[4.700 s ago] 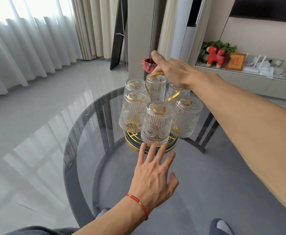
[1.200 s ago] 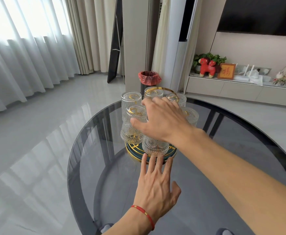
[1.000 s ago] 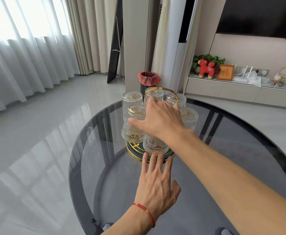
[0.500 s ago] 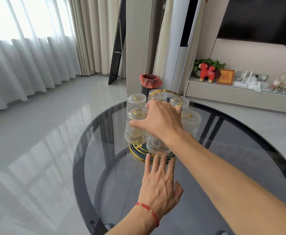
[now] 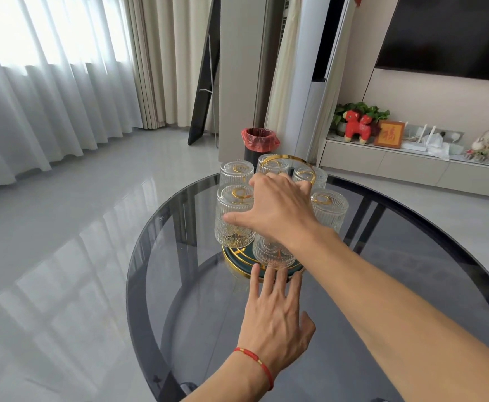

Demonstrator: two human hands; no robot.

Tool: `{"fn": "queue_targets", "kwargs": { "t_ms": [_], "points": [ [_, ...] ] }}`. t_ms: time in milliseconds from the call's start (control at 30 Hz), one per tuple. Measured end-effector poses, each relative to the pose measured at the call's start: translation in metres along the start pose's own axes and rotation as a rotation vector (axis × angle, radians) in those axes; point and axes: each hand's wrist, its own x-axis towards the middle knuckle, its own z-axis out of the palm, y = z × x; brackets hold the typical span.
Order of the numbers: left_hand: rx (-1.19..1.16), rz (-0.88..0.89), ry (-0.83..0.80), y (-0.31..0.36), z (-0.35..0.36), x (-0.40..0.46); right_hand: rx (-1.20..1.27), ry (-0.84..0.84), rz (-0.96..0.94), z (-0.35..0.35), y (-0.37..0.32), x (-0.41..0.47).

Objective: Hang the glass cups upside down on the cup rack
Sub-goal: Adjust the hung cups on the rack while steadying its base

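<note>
A gold wire cup rack with a dark green base (image 5: 231, 258) and a gold ring handle (image 5: 305, 165) stands on the round glass table (image 5: 179, 285). Several ribbed glass cups hang on it upside down, among them a left one (image 5: 233, 219), a right one (image 5: 329, 210) and a back one (image 5: 236, 171). My right hand (image 5: 278, 210) is clasped over the top of the front cup (image 5: 272, 253), thumb stretched toward the left cup. My left hand (image 5: 275, 320) lies flat on the table, fingers spread, fingertips at the rack's base rim.
The table's near and left edges curve close to my body. Beyond the table stand a bin with a red liner (image 5: 259, 140), a pillar and a low white cabinet (image 5: 397, 166) with ornaments. Curtains line the left wall.
My right hand left the ring handle and came down onto the front cup, where it has stayed for the last second. My left hand has kept its place at the base.
</note>
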Motion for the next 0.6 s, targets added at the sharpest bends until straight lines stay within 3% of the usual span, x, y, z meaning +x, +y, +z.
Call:
{"fn": "queue_targets", "kwargs": {
  "t_ms": [267,433,600],
  "points": [
    [0.001,0.000,0.011,-0.002,0.003,0.000,-0.062,-0.061,-0.053,-0.007,0.008,-0.002],
    [0.019,-0.007,0.013,-0.001,0.004,0.000,-0.162,-0.034,-0.211,-0.019,0.041,-0.016],
    [0.026,-0.008,0.017,0.000,0.004,0.000,-0.069,-0.182,-0.213,-0.027,0.066,-0.028]
  ]
}}
